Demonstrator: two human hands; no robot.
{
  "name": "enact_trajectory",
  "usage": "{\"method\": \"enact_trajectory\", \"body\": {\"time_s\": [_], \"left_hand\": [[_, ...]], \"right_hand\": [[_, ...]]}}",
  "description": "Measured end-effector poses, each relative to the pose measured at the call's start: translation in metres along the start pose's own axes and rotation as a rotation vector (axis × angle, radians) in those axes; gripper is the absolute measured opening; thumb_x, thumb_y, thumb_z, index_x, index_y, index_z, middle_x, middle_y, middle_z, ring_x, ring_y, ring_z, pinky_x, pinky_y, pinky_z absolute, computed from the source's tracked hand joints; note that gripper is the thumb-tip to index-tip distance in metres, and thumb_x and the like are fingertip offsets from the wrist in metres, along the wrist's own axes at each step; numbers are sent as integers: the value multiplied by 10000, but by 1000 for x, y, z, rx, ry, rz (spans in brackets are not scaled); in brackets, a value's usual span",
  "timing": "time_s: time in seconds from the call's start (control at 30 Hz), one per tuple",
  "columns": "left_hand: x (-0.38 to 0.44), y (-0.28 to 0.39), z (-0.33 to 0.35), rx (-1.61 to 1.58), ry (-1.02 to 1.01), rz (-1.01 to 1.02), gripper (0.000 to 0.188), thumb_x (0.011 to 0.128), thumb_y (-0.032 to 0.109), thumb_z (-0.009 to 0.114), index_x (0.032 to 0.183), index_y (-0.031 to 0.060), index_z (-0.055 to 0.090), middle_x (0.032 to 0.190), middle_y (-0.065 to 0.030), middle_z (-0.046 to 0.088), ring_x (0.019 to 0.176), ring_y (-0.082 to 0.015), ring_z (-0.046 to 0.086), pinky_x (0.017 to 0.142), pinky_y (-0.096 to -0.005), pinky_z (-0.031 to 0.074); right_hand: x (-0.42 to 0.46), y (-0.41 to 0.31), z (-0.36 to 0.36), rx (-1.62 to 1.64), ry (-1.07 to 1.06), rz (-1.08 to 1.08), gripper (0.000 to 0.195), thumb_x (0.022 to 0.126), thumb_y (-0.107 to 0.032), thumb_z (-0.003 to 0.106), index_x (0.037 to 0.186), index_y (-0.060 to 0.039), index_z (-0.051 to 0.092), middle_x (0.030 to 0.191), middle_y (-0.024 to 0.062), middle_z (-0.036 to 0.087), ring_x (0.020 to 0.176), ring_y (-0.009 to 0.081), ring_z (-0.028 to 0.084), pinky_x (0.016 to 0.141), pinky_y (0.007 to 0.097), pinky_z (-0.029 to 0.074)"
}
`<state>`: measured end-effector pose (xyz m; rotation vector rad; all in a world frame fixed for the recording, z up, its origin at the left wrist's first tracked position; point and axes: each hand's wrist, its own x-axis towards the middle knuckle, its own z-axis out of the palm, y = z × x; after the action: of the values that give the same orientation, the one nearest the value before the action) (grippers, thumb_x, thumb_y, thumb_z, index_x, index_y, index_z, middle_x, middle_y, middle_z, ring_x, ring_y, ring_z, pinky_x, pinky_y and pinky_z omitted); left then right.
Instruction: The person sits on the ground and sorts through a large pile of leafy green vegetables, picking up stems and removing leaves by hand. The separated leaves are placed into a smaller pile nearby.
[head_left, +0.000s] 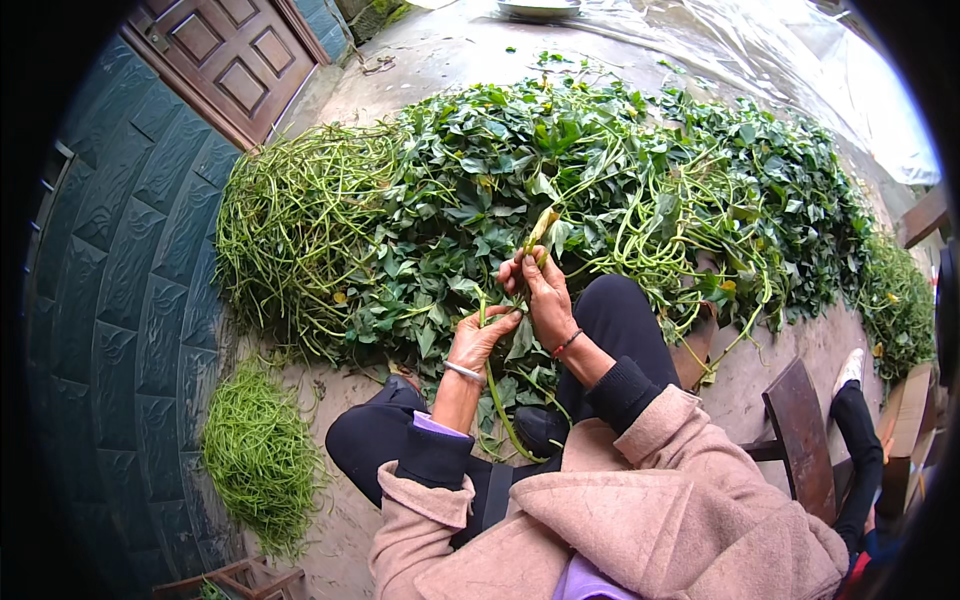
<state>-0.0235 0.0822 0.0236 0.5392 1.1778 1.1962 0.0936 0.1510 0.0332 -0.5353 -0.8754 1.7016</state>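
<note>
My left hand (484, 337), a silver bangle on its wrist, pinches a green leafy vine between thumb and fingers. A long stem (499, 405) of it hangs below towards my lap. Just above and to the right, my right hand (541, 285), with a red and dark cord bracelet, is closed on a stem with a yellowed, wilted leaf (543, 223) at its tip. Both hands are over a large heap of leafy vines (480, 172). Looser bare stems (652, 225) lie on the heap to the right of my right hand.
Stripped vines (300, 232) are piled at the heap's left end. A smaller mound of thin green stems (259, 457) lies by the tiled wall (124, 315). A dark wooden bench (802, 442) stands at right, near another person's leg (857, 450). A metal basin (540, 7) is at the top.
</note>
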Motion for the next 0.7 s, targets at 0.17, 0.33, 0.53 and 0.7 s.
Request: {"method": "enact_trajectory", "body": {"time_s": [0.17,0.33,0.53,0.7], "left_hand": [[1,-2,1,42,-20,-50,215,742,120,782,921,32,702,804,1,675,709,-59,581,675,-196,432],[2,-2,3,34,-55,-56,210,744,108,778,926,38,701,792,0,675,712,-67,596,671,-205,459],[-1,-2,3,19,-70,-55,224,741,107,781,930,40,680,817,-18,677,708,-91,614,674,-212,479],[-3,3,9,88,-71,-33,210,750,85,758,933,38,668,814,-23,674,711,-96,610,679,-223,482]], "right_hand": [[-1,-1,-1,-55,23,-37,162,1004,-212,409,982,-67,479,875,41,580,756,90,495,727,220,429],[-2,-1,1,-161,2,-69,164,1007,-212,400,976,-72,480,880,35,585,759,80,485,734,221,427],[-7,-8,9,-243,-41,-46,182,1008,-234,394,977,-76,480,905,27,595,768,75,478,762,226,436],[-9,-7,9,-233,-56,-28,182,1011,-230,379,993,-78,477,917,36,603,783,77,487,767,231,446]]}}
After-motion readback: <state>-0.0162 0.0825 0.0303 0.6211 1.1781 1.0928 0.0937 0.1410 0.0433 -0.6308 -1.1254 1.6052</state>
